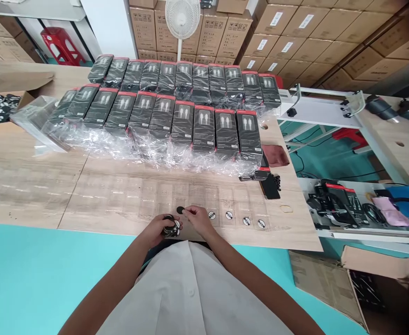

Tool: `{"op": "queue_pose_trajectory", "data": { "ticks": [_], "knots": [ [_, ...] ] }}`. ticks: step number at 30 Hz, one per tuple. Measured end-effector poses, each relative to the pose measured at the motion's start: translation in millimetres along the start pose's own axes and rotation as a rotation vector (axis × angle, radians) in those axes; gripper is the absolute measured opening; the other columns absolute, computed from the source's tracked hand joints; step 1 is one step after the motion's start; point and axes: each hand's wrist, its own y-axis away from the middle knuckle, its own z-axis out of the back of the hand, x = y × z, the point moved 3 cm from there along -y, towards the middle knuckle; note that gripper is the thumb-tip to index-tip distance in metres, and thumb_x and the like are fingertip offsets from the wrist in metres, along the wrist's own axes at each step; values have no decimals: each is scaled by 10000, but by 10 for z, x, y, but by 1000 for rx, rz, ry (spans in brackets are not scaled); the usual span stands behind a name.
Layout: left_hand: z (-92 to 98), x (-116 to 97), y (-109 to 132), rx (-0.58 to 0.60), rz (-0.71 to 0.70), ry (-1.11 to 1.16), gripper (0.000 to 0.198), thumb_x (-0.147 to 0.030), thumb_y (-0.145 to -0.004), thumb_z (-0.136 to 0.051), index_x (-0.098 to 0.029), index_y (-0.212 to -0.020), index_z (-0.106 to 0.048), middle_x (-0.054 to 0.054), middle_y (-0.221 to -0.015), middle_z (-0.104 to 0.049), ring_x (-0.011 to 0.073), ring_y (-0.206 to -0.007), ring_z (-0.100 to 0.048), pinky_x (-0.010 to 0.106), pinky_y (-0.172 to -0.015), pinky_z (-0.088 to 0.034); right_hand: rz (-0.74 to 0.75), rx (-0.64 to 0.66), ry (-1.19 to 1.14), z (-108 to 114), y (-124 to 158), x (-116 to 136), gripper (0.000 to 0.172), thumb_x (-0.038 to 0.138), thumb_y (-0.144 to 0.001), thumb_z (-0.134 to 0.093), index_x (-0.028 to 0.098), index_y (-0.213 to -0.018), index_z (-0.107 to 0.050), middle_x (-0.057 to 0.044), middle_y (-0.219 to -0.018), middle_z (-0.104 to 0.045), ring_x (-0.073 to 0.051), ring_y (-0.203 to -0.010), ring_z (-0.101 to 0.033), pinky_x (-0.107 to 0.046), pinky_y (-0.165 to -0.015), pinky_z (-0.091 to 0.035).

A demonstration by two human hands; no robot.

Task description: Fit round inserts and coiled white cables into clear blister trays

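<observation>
My left hand (pixel 157 230) is closed round several round black-and-white discs (pixel 170 226) near the table's front edge. Between the fingertips of my right hand (pixel 198 218) is a single black disc (pixel 180 210), its dark face up, just above the clear plastic trays. A row of these clear trays (pixel 162 195) lies across the table before me. To the right of my right hand, white-faced round discs with a dark band, such as this disc (pixel 228 215), rest in separate trays. The print on them is too small to read.
Two rows of black boxes (pixel 183 122) in clear wrap stand behind the trays. A carton (pixel 25 100) of discs is at left. At right lie a brown cloth (pixel 276 155), a black pouch-like item (pixel 270 187) and a rubber band (pixel 286 209). An open carton (pixel 326 284) sits below.
</observation>
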Motion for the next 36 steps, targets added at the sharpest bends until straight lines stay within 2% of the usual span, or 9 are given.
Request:
{"op": "queue_pose_trajectory", "data": {
  "ticks": [2, 6, 9, 11, 14, 18, 21, 29, 36],
  "knots": [
    [66, 26, 25, -8, -9, 14, 340, -119, -605, -773, -109, -928, -667, 147, -932, -715, 265, -899, -685, 357, -740, -550, 47, -17, 166, 28, -39, -26, 243, 250, -888, -490, 172, -886, -720, -83, -889, -715, -204, -843, -631, -307, -781, -470],
    [136, 66, 72, -113, -71, 28, 351, -157, -618, -805, -95, -936, -671, 147, -925, -712, 231, -837, -685, 341, -731, -542, 124, 79, 251, 56, -17, -59, 245, 102, -829, -525, 197, -912, -735, -93, -968, -715, -222, -983, -604, -307, -877, -425],
    [120, 63, 96, -226, -122, 27, 305, -229, -635, -824, -88, -854, -665, 138, -856, -706, 197, -746, -674, 303, -658, -529, 128, 118, 213, 61, 41, -71, 268, 183, -899, -469, 193, -981, -724, -82, -996, -711, -209, -926, -622, -299, -816, -448],
    [93, 62, 96, -287, -129, -11, 298, -264, -631, -837, -90, -780, -646, 130, -784, -696, 181, -680, -660, 278, -597, -508, 112, 156, 110, 31, 49, -75, 305, 300, -940, -433, 188, -981, -713, -57, -914, -711, -198, -831, -634, -294, -746, -464],
    [44, 70, 90, -330, -120, -64, 320, -291, -630, -844, -104, -762, -620, 110, -721, -685, 176, -645, -653, 260, -556, -491, 115, 158, 75, -35, -17, -56, 279, 345, -924, -482, 198, -1040, -688, -41, -904, -695, -188, -808, -627, -284, -719, -456],
    [-16, 73, 147, -336, -99, -55, 326, -282, -643, -835, -135, -797, -589, 99, -769, -695, 188, -701, -667, 270, -573, -513, 212, 100, 575, -114, -201, 25, 228, 208, -910, -512, 202, -1064, -680, -102, -1071, -648, -232, -1007, -568, -312, -810, -404],
    [-4, 41, 232, -337, -87, -32, 311, -262, -661, -818, -139, -820, -580, 115, -818, -706, 204, -732, -679, 292, -594, -529, 258, 120, 728, -169, -334, 78, 179, 179, -890, -539, 167, -968, -699, -140, -1039, -640, -267, -1027, -533, -356, -852, -367],
    [358, -172, 341, -243, -92, -6, 224, -198, -666, -765, -128, -804, -603, 142, -869, -713, 230, -762, -687, 325, -617, -537, 210, 95, 802, -198, -458, 31, 108, 158, -822, -629, 153, -908, -694, -148, -1049, -636, -276, -1013, -534, -355, -813, -351],
    [753, -437, 369, -153, 20, -79, 239, -250, -668, -778, -123, -777, -608, 140, -818, -707, 212, -708, -677, 311, -589, -524, -2, -10, 831, -199, -258, 144, 86, 240, -829, -625, 173, -852, -675, -123, -986, -656, -257, -963, -573, -341, -782, -369]
  ]
}}
